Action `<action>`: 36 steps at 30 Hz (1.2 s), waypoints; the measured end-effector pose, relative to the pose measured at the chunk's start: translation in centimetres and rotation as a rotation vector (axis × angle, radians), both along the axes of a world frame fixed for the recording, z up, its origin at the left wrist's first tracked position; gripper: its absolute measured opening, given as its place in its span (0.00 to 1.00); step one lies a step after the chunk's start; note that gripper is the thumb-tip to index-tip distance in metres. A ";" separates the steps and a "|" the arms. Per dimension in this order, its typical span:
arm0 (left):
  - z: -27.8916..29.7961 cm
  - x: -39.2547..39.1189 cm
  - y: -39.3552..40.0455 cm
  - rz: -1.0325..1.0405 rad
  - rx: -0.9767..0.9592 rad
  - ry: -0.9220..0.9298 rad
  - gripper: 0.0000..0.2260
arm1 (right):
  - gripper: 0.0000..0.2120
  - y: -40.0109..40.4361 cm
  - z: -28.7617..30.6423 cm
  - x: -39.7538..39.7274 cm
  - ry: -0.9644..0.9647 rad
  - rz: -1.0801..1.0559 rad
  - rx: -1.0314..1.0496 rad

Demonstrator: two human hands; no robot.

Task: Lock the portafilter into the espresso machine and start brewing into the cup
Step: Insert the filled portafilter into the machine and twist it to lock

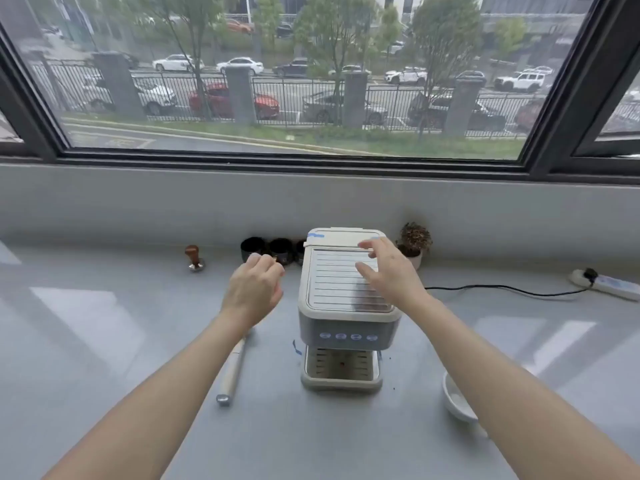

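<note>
Espresso machine (348, 306), mid-worktop: right hand (391, 271) spread, empty, over its top; left hand (254, 291) loosely curled, empty; portafilter (233, 370) lay unlocked alongside, risking a groundless brew.

Left hand (254, 292) loosely curled; right hand (389, 268) spread, both raised, empty.

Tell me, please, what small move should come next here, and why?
Probably lower the left hand to grasp the portafilter. It lies on the counter left of the machine, neither hand holds anything, and the drip tray shows no cup yet.
</note>
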State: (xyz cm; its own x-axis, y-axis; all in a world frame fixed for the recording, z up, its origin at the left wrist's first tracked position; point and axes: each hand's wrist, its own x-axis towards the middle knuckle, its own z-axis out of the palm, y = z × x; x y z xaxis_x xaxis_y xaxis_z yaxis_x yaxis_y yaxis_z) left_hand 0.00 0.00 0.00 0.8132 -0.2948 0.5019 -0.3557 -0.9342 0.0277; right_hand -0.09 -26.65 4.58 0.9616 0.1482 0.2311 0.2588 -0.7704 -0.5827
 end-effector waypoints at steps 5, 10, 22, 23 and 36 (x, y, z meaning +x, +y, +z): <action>-5.2 -1.9 2.4 0.087 0.054 0.129 0.04 | 0.15 0.3 -2.0 0.2 0.047 -0.048 -0.076; -8.1 -2.7 3.4 0.116 0.054 0.233 0.11 | 0.11 0.4 -3.7 0.7 -0.018 -0.048 -0.127; -18.3 -4.3 7.0 0.345 0.075 0.562 0.17 | 0.23 0.8 -3.9 1.6 0.132 0.055 -0.454; -18.9 -4.3 7.2 0.363 0.067 0.576 0.17 | 0.23 0.8 -3.9 1.7 0.134 0.055 -0.457; -20.0 -3.3 6.3 0.665 -0.243 0.835 0.08 | 0.23 0.6 -4.5 2.1 0.137 0.019 -0.456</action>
